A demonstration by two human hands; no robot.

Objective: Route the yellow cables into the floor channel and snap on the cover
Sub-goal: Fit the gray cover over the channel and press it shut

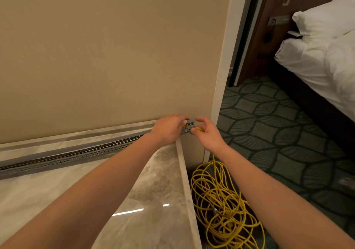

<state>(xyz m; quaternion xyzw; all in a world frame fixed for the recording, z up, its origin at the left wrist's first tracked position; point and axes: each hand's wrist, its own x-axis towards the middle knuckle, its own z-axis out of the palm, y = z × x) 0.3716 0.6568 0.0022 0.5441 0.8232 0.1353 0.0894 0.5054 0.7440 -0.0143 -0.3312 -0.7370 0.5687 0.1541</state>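
A grey slotted floor channel [76, 153] runs along the foot of the beige wall, from the left edge to the wall's corner. My left hand [169, 128] rests over the channel's right end, fingers curled on its top edge. My right hand [206, 131] is just beside it, pinching the end of a yellow cable [199, 128] at the channel's last slots. A loose tangle of yellow cables [221, 200] lies on the carpet below my right forearm. No cover is in sight.
A glossy marble floor [146, 200] with a raised edge strip lies under my left arm. Patterned green carpet [278, 143] spreads to the right. A bed with white bedding [322, 56] stands at the far right, beside a dark wooden door frame [255, 27].
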